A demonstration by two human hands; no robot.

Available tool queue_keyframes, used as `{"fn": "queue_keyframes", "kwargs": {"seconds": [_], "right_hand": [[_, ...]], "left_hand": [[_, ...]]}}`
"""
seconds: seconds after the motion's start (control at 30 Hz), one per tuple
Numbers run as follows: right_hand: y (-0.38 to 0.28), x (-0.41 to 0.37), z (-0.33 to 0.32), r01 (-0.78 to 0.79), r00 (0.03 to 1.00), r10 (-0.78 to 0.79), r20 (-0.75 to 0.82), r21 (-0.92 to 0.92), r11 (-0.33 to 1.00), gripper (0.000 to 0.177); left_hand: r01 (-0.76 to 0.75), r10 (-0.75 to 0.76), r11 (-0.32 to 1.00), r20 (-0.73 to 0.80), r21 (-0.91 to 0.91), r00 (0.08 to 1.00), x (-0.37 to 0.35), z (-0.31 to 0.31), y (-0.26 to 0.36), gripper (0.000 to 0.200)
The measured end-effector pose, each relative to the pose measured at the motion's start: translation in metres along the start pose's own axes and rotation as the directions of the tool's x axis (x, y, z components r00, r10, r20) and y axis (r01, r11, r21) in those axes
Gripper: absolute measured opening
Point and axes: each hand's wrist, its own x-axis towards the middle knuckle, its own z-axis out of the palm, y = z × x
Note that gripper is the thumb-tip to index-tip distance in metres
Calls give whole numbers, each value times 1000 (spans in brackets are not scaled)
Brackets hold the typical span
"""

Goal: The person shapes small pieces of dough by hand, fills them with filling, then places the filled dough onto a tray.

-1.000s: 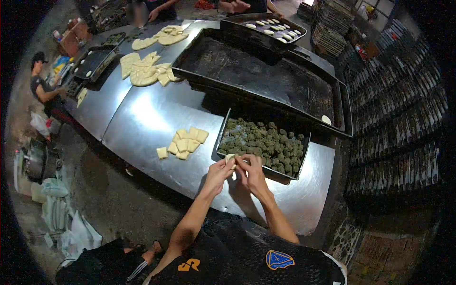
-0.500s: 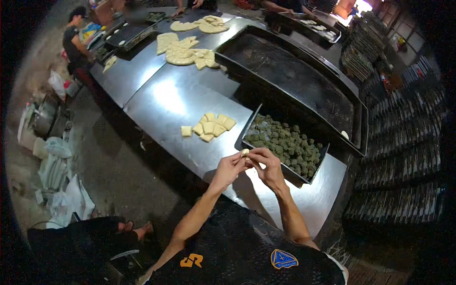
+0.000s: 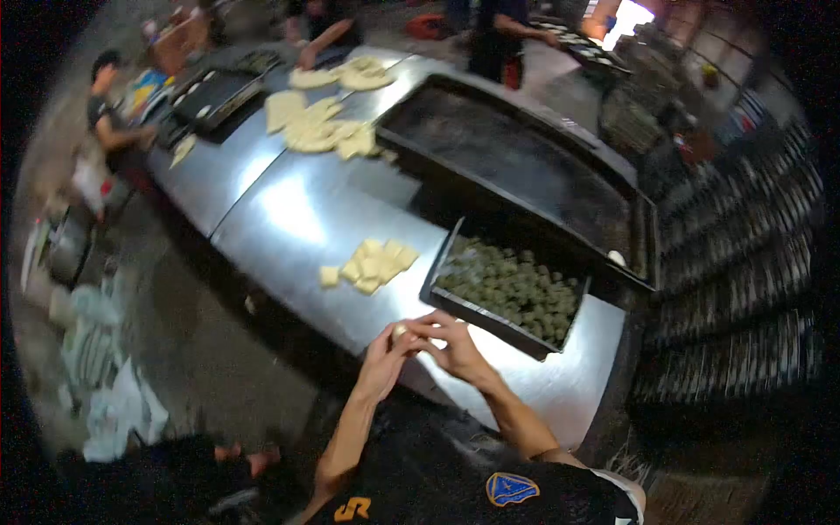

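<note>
We pinch a small dough piece [image 3: 400,331] between the closed fingertips of our left hand [image 3: 381,360] and right hand [image 3: 452,347], over the table [image 3: 289,219] edge, just beside the tray [image 3: 479,317] of green balls [image 3: 516,284], seemingly to keep them within reach.

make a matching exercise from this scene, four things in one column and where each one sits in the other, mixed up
Things
1. dough piece
2. dough squares
3. green balls
4. big tray

Places
A. piled in the small tray
B. loose on the steel table
C. pinched between left hand and right hand
D. behind the small tray, dark and almost bare

Pairs: 1-C, 2-B, 3-A, 4-D
</note>
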Motion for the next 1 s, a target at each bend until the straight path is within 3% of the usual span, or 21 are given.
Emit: {"fn": "queue_keyframes", "kwargs": {"seconds": [0.03,0.1,0.13,0.17,0.23,0.27,0.3,0.37,0.43,0.47,0.5,0.57,0.63,0.7,0.77,0.83,0.87,0.9,1.0], "right_hand": [[3,3,0,-80,997,80,3,12,997,26],[10,10,1,-91,994,96,-49,92,992,21],[10,15,-1,14,999,-14,-43,-17,1000,17],[7,18,1,40,999,-38,-38,38,998,20],[-12,28,-4,160,962,-227,-152,-360,919,26],[-9,30,2,27,974,-78,-212,-235,972,31],[-8,28,0,-161,974,173,-143,94,983,30],[-6,29,-4,-90,982,87,-166,-11,996,24],[16,28,1,-10,965,5,-263,-17,1000,18],[10,30,-3,-12,960,-6,-279,-64,998,14],[10,32,-4,-11,963,-9,-268,-73,997,18],[-16,38,-6,-55,963,53,-265,0,998,25],[-5,37,-2,-9,957,-18,-289,-92,996,27],[-1,35,-1,-15,949,-6,-315,-65,998,22],[-7,32,-3,-49,949,19,-314,-85,995,17],[-7,32,0,30,951,-65,-302,-117,993,20],[-14,31,2,10,956,-20,-293,-37,999,20],[-20,30,9,-79,940,146,-308,218,973,17],[-26,22,11,-122,944,151,-292,116,986,15]], "left_hand": [[12,-11,1000,-7,15,1000,5,-5,-3,37],[55,-76,958,-66,-283,995,7,3,7,34],[53,-68,959,-43,-278,997,10,3,9,34],[38,-54,967,-57,-251,997,13,2,11,32],[17,-34,975,-74,-221,997,20,-4,11,30],[-13,-3,987,-97,-162,995,28,-5,10,29],[-42,29,994,-122,-105,992,33,-6,10,28],[-56,52,998,-157,-22,986,40,-1,15,27],[21,-14,999,-161,42,987,44,6,27,27],[69,-85,982,-89,-174,992,45,7,37,26],[61,-71,979,-44,-197,997,46,8,41,26],[-1,-18,981,-95,-193,995,48,18,44,22],[-105,91,988,-122,-116,988,53,10,23,19],[-24,3,984,-118,-176,993,53,10,27,20],[37,-73,926,-82,-375,994,49,6,35,20],[-102,61,944,-139,-312,988,44,10,28,21],[-151,106,946,-167,-286,980,41,11,25,22],[-202,174,956,-144,-211,974,41,8,19,25],[-288,277,951,-103,-111,955,29,-2,11,29]]}}
